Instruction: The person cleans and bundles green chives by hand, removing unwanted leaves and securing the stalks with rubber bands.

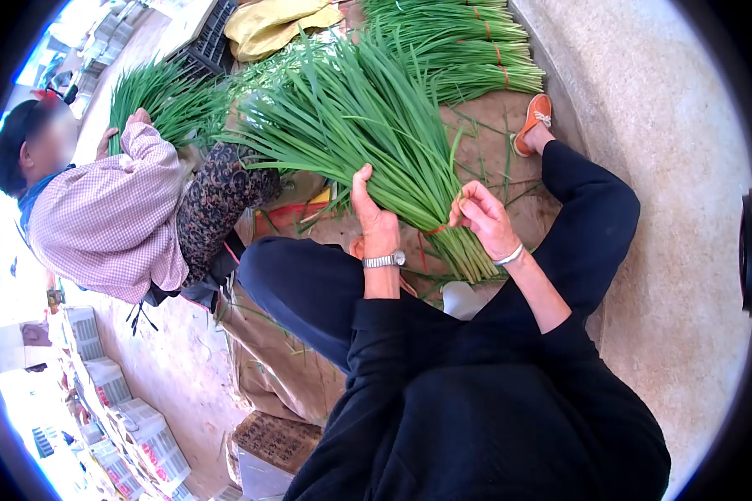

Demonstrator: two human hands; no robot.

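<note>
A large bunch of green chives (393, 142) lies slanted in front of me, leaf tips up and to the left, pale stems down to the right. My left hand (374, 215) grips its left side, thumb up along the leaves. Around the lower stems runs a red band (436, 230). At the right edge of the bunch, just above the band, my right hand (486, 219) is closed in a pinch. What lies between its fingertips is too small to make out.
Several banded chive bundles (485, 58) lie stacked at the back against a concrete ledge (635, 125). To the left, a seated co-worker (113, 217) holds more chives (163, 96). A yellow sack (271, 25) and black crate (209, 42) stand behind. Plastic crates (146, 434) line the lower left.
</note>
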